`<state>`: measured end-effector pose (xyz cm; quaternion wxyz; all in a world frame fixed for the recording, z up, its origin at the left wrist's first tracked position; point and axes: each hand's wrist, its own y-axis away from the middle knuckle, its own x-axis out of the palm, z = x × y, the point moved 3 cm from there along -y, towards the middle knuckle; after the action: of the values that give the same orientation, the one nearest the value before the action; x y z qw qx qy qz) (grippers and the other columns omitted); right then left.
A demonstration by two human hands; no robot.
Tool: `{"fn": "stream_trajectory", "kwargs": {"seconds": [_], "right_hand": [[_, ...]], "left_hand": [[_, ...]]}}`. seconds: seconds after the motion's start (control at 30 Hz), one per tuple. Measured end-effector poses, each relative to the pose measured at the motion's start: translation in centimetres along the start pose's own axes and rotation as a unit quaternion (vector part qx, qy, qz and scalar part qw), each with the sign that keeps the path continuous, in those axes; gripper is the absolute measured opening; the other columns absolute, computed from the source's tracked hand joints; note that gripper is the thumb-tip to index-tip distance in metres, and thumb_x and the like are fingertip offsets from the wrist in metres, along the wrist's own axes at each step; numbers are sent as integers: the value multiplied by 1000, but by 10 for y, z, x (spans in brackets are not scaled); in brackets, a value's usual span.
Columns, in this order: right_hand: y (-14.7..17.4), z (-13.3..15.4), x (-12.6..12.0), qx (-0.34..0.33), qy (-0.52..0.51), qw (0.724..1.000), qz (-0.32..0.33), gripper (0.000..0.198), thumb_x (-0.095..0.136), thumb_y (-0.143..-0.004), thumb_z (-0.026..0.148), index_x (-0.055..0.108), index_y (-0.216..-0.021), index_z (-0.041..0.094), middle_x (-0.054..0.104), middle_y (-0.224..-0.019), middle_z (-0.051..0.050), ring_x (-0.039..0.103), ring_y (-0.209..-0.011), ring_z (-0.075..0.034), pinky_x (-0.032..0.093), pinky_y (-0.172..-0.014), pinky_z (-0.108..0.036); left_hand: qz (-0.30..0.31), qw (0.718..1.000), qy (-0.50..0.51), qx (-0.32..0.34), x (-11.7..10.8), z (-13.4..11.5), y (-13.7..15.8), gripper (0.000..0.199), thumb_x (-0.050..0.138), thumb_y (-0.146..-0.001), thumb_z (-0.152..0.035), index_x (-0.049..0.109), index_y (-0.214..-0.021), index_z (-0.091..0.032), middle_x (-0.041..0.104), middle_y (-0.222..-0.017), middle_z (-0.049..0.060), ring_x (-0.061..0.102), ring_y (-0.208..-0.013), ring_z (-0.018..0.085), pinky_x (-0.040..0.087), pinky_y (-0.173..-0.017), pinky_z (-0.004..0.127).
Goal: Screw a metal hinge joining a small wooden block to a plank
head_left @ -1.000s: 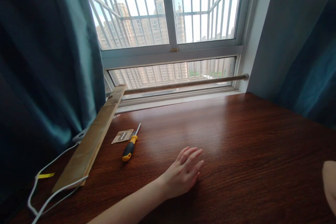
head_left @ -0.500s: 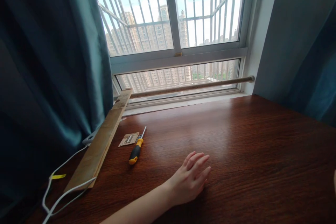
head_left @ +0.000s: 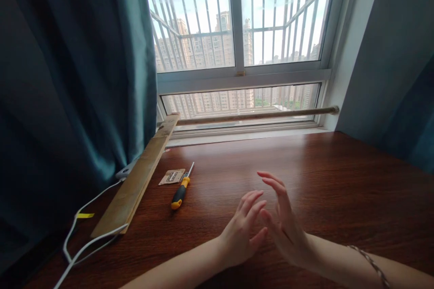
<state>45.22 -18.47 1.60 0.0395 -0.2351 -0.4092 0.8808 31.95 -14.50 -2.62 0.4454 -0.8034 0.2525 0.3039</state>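
Observation:
My left hand is over the near middle of the brown wooden table, its fingers apart and slightly curled, with nothing in it. Close beside it on the right, my right hand is raised with fingers spread, also holding nothing. The fingertips of both hands come near each other; whether they touch I cannot tell. A bracelet circles my right wrist. To the left of my hands lies a screwdriver with a black and yellow handle, its shaft pointing toward the window. Its shaft lies beside a small piece of printed cardboard.
A long wooden board runs along the table's left side. A white cable with a yellow tag loops by it, near a power strip. Behind the table are a pole, a barred window and a blue curtain.
My right hand has come in from the right edge to beside my left hand. The view has shifted slightly, while the screwdriver and cardboard stay in place on the table.

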Motion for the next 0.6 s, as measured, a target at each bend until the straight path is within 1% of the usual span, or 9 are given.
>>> {"fn": "stream_trajectory", "kwargs": {"seconds": [0.03,0.1,0.17,0.23,0.3,0.37,0.47,0.6], "right_hand": [[2,-8,7,8,-15,1000,10,50,35,-91,39,22,-136,22,29,-138,-12,29,-127,-25,33,-101,-48],[10,-25,21,41,-57,996,49,53,35,-91,37,14,-138,24,22,-143,-10,19,-133,-24,24,-107,-48],[20,-39,29,81,-100,987,99,57,37,-90,35,10,-140,26,16,-147,-8,13,-135,-24,20,-108,-48],[28,-48,33,103,-137,976,131,59,38,-90,36,9,-140,28,13,-148,-6,11,-135,-23,18,-109,-47],[32,-50,34,107,-167,968,153,59,39,-89,37,10,-141,30,12,-149,-5,11,-136,-23,17,-109,-46],[32,-51,35,109,-187,961,174,59,40,-89,38,12,-141,31,12,-149,-4,11,-136,-22,16,-109,-45],[30,-52,36,119,-212,951,189,59,38,-89,40,13,-141,30,12,-149,-5,11,-136,-22,17,-108,-45],[26,-49,36,105,-228,943,217,60,39,-88,46,18,-140,29,16,-148,-6,12,-135,-23,15,-108,-46]], "left_hand": [[-21,997,62,-40,0,3,0,60,48,-83,-24,23,-137,-18,26,-142,16,22,-132,27,25,-106,49],[-52,974,189,-113,0,9,2,63,45,-86,-29,13,-140,-23,19,-146,13,20,-134,25,23,-107,48],[-55,938,296,-170,4,13,5,61,41,-88,-33,11,-141,-27,14,-148,9,16,-135,24,22,-107,46],[-41,907,368,-203,10,15,8,61,41,-87,-37,12,-141,-28,13,-149,7,14,-136,23,22,-107,45],[-26,890,400,-218,16,17,12,65,44,-86,-40,12,-141,-28,12,-149,7,13,-136,24,20,-108,45],[-27,884,412,-218,20,19,16,68,45,-85,-40,8,-141,-29,8,-150,6,11,-136,24,17,-109,45],[-40,884,422,-197,21,20,19,66,43,-86,-40,7,-141,-32,2,-150,3,7,-137,23,15,-110,44],[-46,887,425,-175,16,15,16,60,42,-86,-41,16,-139,-34,8,-150,2,8,-137,24,16,-110,44]]}}
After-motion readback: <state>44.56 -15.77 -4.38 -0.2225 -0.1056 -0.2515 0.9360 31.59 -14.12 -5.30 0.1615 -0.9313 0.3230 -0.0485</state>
